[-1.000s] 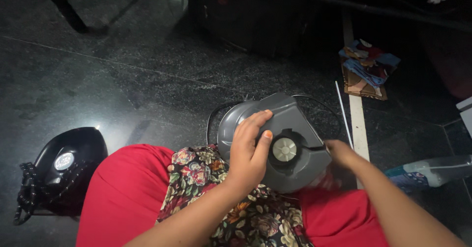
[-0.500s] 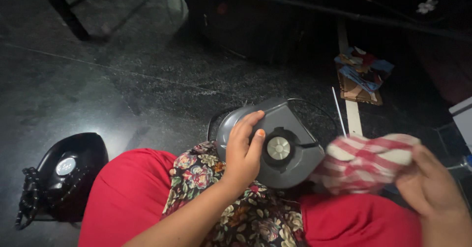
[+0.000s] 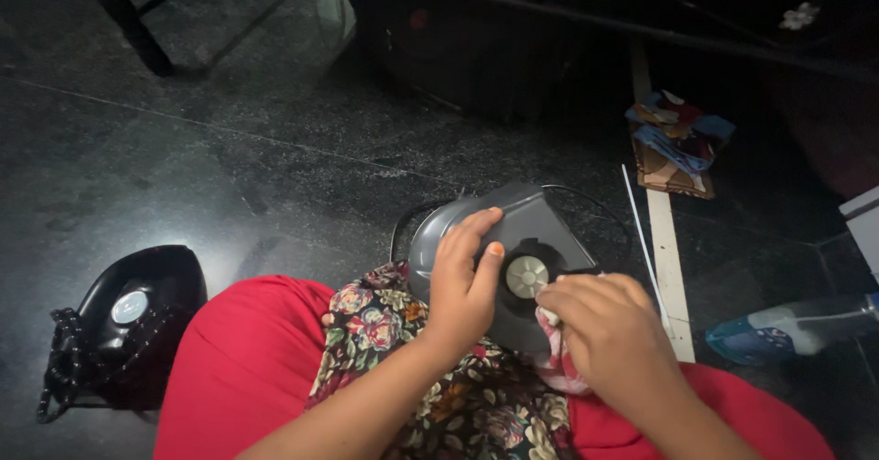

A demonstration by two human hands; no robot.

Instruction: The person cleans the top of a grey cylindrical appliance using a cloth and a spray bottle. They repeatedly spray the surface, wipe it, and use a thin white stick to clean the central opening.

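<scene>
Grey appliance base [image 3: 513, 240] held on the lap.
Left hand [image 3: 465, 277] grips its top; right hand [image 3: 600, 327] pinches a red checked cloth [image 3: 557, 355] against it.

Head view, steeply down, close
</scene>
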